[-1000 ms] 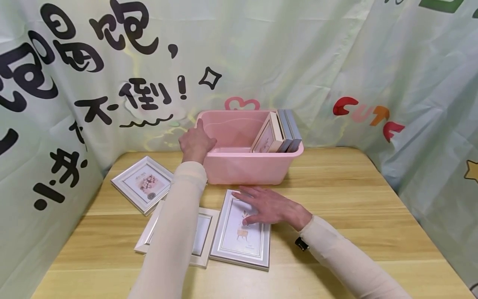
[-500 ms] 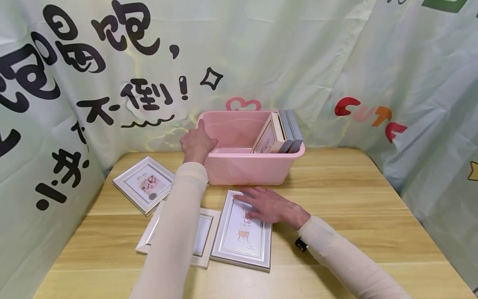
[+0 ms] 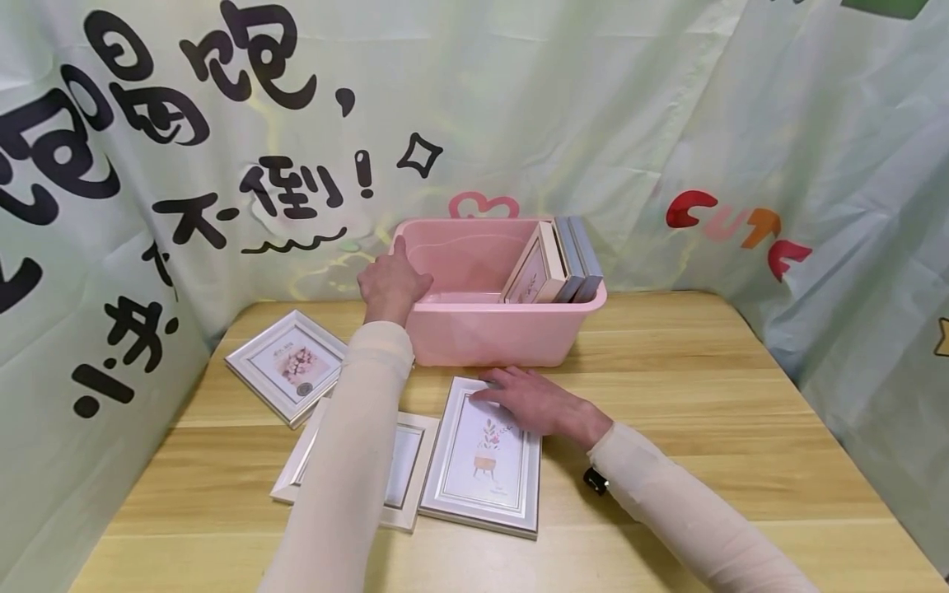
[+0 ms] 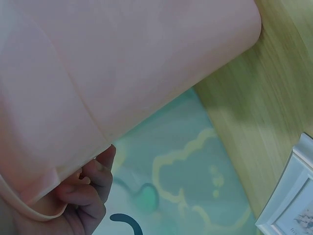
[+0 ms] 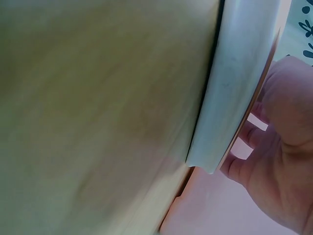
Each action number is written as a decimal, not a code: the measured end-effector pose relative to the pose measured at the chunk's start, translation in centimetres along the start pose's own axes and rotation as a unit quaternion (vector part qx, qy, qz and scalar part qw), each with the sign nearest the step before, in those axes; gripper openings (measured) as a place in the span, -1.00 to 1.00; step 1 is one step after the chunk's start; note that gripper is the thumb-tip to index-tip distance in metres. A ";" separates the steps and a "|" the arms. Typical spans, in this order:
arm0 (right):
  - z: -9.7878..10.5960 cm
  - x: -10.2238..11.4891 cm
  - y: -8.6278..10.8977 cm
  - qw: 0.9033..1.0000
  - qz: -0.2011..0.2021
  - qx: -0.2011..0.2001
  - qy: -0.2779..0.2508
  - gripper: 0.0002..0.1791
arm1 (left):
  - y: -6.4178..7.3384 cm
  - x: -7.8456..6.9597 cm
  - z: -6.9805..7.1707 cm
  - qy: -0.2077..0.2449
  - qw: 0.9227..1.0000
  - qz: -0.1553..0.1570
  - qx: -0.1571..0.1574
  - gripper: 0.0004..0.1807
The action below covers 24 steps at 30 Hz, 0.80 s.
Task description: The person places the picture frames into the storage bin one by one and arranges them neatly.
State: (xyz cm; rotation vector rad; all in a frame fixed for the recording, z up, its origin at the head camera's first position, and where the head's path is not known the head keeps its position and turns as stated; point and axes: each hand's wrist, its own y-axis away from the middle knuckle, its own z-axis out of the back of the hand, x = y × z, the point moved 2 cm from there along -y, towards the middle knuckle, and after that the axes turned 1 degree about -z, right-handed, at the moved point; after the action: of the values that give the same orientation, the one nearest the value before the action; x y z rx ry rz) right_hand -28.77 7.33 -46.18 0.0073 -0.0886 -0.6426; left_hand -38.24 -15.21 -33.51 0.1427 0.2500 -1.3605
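Observation:
At the back of the table stands a pink plastic bin (image 3: 489, 336). My left hand (image 3: 393, 284) grips its left rim, and in the left wrist view the fingers (image 4: 85, 200) curl round that edge. A silver-white picture frame (image 3: 482, 502) with a potted-plant print lies face up in front of the bin. My right hand (image 3: 537, 401) rests over its upper right corner, fingers touching the far part. In the right wrist view, fingertips lie behind the frame's pale edge (image 5: 230, 88); the thumb is not clearly seen. A cream picture frame (image 3: 535, 272) and blue-grey picture frames (image 3: 577, 262) lean inside the bin's right end.
A silver square picture frame (image 3: 292, 366) lies on the left of the wooden table (image 3: 712, 395). Cream-white picture frames (image 3: 409, 469) lie partly hidden under my left sleeve. A printed curtain (image 3: 563, 107) hangs close behind the bin.
My right thumb has drawn back from the print toward the frame's right edge, and the hand has shifted slightly. My left hand keeps its grip on the bin; the frames have not moved.

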 end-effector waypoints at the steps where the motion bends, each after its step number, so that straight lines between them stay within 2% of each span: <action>1: 0.0 0.0 0.0 1.000 0.001 0.002 0.002 -0.49 | 0.0 0.0 0.0 -0.001 1.000 0.000 0.001 -0.05; 9: 0.2 0.0 0.2 0.999 0.018 0.000 0.036 -0.44 | 0.1 -0.2 0.0 -0.005 1.000 0.003 0.004 -0.04; 14: 0.5 0.3 0.4 0.998 0.029 -0.023 0.060 -0.46 | 0.0 -0.2 0.0 -0.005 1.000 0.003 0.002 -0.04; 24: 1.2 0.4 0.3 0.996 0.046 -0.062 0.046 -0.39 | 0.0 0.0 0.0 0.001 1.000 0.001 -0.005 -0.04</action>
State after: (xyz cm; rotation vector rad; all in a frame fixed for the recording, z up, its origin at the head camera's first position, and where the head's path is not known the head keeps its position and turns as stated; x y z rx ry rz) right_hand -28.38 7.31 -44.96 -0.0870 0.0410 -0.5547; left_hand -38.24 -15.22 -33.56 0.1363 0.2580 -1.3569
